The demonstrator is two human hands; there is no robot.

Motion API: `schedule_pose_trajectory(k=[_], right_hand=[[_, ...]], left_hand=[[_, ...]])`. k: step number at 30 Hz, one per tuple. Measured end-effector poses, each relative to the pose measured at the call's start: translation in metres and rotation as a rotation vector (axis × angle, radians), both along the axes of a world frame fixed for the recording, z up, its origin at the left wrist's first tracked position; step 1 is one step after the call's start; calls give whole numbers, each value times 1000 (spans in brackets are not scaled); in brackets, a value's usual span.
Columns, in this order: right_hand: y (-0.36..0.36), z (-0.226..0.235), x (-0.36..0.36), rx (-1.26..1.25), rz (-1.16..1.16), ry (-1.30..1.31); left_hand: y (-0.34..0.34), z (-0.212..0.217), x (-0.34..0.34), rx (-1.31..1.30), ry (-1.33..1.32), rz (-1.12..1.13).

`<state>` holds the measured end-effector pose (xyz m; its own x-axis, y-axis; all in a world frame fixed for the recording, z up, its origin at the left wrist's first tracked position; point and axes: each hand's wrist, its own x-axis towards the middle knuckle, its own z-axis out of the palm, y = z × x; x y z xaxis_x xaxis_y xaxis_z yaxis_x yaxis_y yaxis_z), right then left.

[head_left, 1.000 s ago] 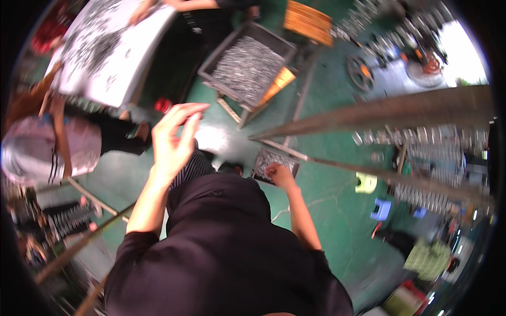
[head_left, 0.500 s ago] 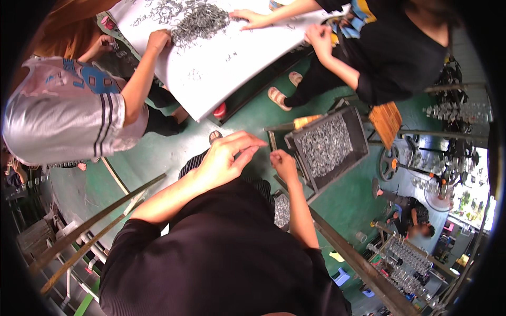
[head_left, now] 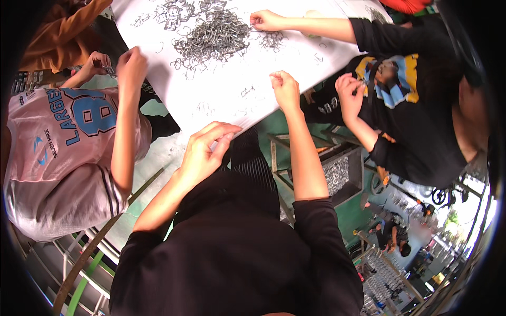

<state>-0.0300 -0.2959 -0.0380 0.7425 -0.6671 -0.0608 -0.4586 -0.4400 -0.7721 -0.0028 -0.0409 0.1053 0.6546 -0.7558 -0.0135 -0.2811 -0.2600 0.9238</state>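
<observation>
My left hand (head_left: pixel 206 149) is at the near corner of the white tabletop (head_left: pixel 174 89), its fingers pressed together against the thumb. Whatever sits in that pinch, if anything, is hidden. Farther to the right, my right hand (head_left: pixel 286 90) hangs over the table's near edge with curled, closed fingers; I cannot make out anything between them. A few small loose metal hooks (head_left: pixel 247 91) lie to the left of it. Beyond both hands rises a large heap of bent grey metal hooks (head_left: pixel 215 39).
On the left, a co-worker in a pink jersey has a hand (head_left: pixel 132 66) beside the table. Another in black reaches a hand (head_left: pixel 268 21) toward the heap, the other hand (head_left: pixel 350 95) raised near the chest. A grey crate (head_left: pixel 354 184) of metal pieces stands below right.
The table and heap now appear nearer. My right hand has gone from beside the crate to over the table edge; my left hand is now by the table corner, still pinched.
</observation>
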Motion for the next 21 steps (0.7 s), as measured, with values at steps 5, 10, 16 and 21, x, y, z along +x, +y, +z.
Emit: schedule_pose_trajectory(k=[5, 10, 16, 21], right_hand=[[-18, -4, 52, -196, 50, 187], [-28, -9, 70, -292, 255, 333], [-41, 0, 43, -131, 277, 214], [-46, -3, 32, 105, 289, 17]], left_hand=[[-24, -3, 24, 72, 13, 178], [-64, -24, 52, 126, 34, 275], [-104, -57, 93, 184, 28, 329], [-144, -83, 158, 123, -211, 313]])
